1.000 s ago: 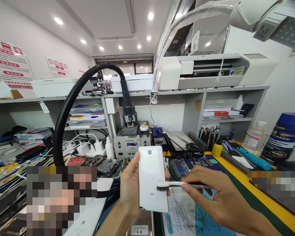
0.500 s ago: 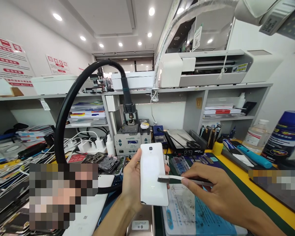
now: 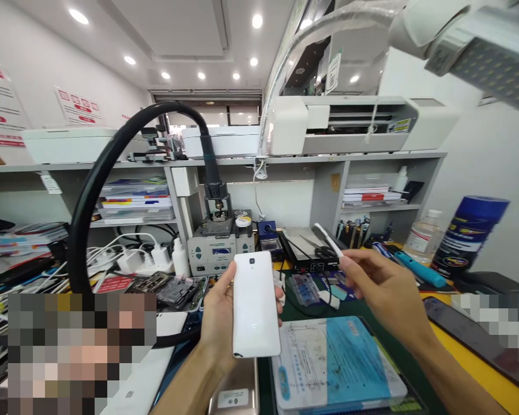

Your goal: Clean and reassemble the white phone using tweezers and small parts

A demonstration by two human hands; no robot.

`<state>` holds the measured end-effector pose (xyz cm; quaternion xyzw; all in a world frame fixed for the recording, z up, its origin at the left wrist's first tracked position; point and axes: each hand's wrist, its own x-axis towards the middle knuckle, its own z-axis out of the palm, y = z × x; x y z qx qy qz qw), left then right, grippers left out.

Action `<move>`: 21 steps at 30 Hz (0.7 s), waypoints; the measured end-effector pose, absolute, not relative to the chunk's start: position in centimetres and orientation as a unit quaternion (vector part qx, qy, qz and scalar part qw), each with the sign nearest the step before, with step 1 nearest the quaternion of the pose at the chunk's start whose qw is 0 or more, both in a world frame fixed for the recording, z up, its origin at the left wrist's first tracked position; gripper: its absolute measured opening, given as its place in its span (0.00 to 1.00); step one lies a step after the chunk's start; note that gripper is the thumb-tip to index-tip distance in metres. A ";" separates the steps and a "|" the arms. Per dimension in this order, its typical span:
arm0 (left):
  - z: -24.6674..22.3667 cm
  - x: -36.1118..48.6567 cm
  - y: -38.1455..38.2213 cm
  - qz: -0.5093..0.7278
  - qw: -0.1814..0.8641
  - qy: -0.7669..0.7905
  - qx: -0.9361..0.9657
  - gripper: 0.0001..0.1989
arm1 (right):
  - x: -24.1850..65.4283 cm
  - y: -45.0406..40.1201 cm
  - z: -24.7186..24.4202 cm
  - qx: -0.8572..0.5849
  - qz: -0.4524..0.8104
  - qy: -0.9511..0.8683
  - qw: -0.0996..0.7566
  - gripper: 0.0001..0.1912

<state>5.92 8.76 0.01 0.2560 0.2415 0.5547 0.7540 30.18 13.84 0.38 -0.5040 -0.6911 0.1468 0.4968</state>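
Note:
A white phone (image 3: 256, 305) stands upright in my left hand (image 3: 218, 314), its camera side facing me and its lower left corner dark. My left thumb lies along one edge and my fingertips show at the other. Off to the right, my right hand (image 3: 383, 285) pinches a white brush (image 3: 328, 239) by its handle; the brush head points up and left, apart from the phone. Below the phone lies a gold device (image 3: 237, 392) with a label, and beside it a blue and white box (image 3: 337, 363).
Behind the phone stands a grey soldering or hot-air station (image 3: 211, 253), with a thick black hose (image 3: 80, 230) arching on the left. Scissors (image 3: 324, 249) rest on a black unit. A blue spray can (image 3: 469, 236) and a bottle (image 3: 424, 233) stand at the right.
The brush has come off the phone's back, moving up and right with my right hand, and now tilts upward. The view has shifted right; my left hand still holds the phone.

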 end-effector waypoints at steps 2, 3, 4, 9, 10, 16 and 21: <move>0.2 6.2 8.7 0.568 0.737 0.268 0.251 0.28 | 31.8 16.0 0.1 -0.539 0.118 -0.688 0.471 0.15; 0.3 6.4 8.7 0.574 0.729 0.280 0.246 0.27 | 32.7 17.0 -0.1 -0.553 0.106 -0.692 0.452 0.13; 0.4 6.6 8.6 0.579 0.722 0.292 0.241 0.27 | 33.4 17.9 -0.4 -0.563 0.099 -0.700 0.428 0.11; 0.5 7.0 8.5 0.590 0.694 0.340 0.234 0.28 | 34.5 19.2 -2.1 -0.544 0.125 -0.776 0.294 0.12; 0.4 7.0 8.5 0.590 0.692 0.344 0.236 0.28 | 34.2 19.1 -2.3 -0.530 0.133 -0.789 0.281 0.12; 0.1 7.0 8.4 0.590 0.692 0.345 0.234 0.28 | 33.6 19.5 -2.8 -0.545 0.105 -0.765 0.327 0.13; 0.6 7.5 7.9 0.596 0.688 0.351 0.222 0.26 | 35.3 21.3 -3.3 -0.625 0.068 -0.684 0.370 0.13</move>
